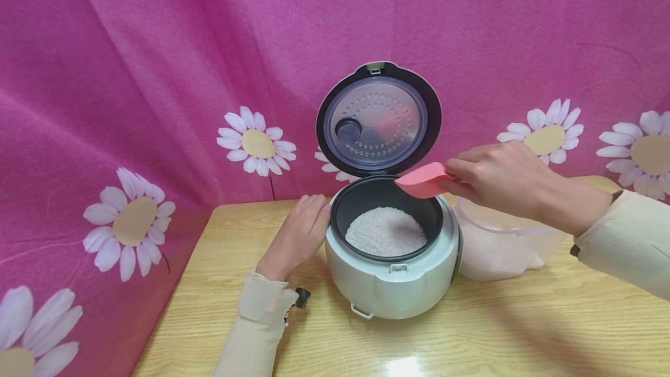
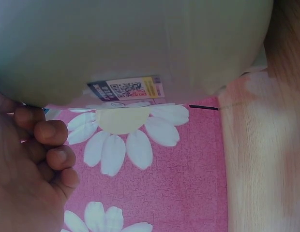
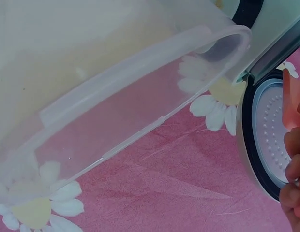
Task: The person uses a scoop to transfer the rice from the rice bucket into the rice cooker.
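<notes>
A white rice cooker [image 1: 389,292] stands on the table with its lid [image 1: 376,121] raised. White grains that look like uncooked rice [image 1: 386,231] lie in its dark inner pot [image 1: 348,208]. My right hand [image 1: 497,176] grips a pink scoop [image 1: 423,180] by its handle, tilted above the pot's right rim; I cannot see whether grains are inside it. In the right wrist view, fingers [image 3: 294,166] curl about the scoop's handle. My left hand [image 1: 298,231] rests against the cooker's left side near the rim, its fingers [image 2: 51,133] loosely bent in the left wrist view.
Right of the cooker is a translucent plastic container [image 1: 492,255] with pale contents, partly behind my right forearm. The wooden table [image 1: 209,307] meets a pink cloth [image 1: 262,34] with daisies at the back and left. A label [image 2: 128,92] sticks to the cooker's side.
</notes>
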{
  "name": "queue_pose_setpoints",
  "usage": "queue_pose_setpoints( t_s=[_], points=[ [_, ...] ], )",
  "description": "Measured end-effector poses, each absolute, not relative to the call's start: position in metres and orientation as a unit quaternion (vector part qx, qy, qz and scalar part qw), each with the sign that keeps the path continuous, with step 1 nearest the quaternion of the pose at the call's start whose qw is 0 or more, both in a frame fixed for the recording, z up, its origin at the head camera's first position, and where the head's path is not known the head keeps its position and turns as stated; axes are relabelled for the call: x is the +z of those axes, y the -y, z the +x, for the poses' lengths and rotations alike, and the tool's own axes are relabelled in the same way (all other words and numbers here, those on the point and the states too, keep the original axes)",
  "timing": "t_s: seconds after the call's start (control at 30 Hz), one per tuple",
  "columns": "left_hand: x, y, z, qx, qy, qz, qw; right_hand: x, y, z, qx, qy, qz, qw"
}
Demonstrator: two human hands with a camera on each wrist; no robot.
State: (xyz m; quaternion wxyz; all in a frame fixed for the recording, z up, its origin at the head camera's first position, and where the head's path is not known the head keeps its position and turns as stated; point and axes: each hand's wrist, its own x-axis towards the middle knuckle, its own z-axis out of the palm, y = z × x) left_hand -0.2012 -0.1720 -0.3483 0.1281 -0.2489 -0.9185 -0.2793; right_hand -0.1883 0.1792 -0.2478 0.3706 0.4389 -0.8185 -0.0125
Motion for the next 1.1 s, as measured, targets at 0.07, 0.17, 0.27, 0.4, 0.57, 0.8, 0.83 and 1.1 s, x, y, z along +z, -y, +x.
queue_pose_setpoints(
  t_s=[0.07,0.17,0.27,0.4,0.57,0.8,0.83,1.1],
  points=[
    [-0.348,0.172,-0.201,-0.274,0.916,-0.256,0.14,-0.248,-0.18,-0.188,-0.008,0.812,0.446,0.376],
    [-0.348,0.172,-0.201,-0.267,0.913,-0.266,0.157,-0.249,-0.181,-0.189,-0.003,0.805,0.453,0.383],
    [-0.348,0.171,-0.201,-0.261,0.912,-0.272,0.166,-0.249,-0.183,-0.189,-0.003,0.808,0.449,0.38],
    [-0.349,0.171,-0.202,-0.26,0.914,-0.268,0.16,-0.249,-0.189,-0.189,-0.001,0.828,0.428,0.361],
    [-0.349,0.171,-0.202,-0.26,0.914,-0.267,0.159,-0.249,-0.199,-0.186,0.003,0.857,0.387,0.341],
    [-0.349,0.172,-0.202,-0.262,0.912,-0.27,0.163,-0.248,-0.22,-0.187,0.027,0.878,0.347,0.328],
    [-0.349,0.172,-0.202,-0.263,0.912,-0.269,0.161,-0.248,-0.224,-0.187,0.031,0.881,0.341,0.327],
    [-0.349,0.172,-0.202,-0.27,0.916,-0.26,0.146,-0.25,-0.252,-0.19,0.059,0.911,0.277,0.299]
  ],
)
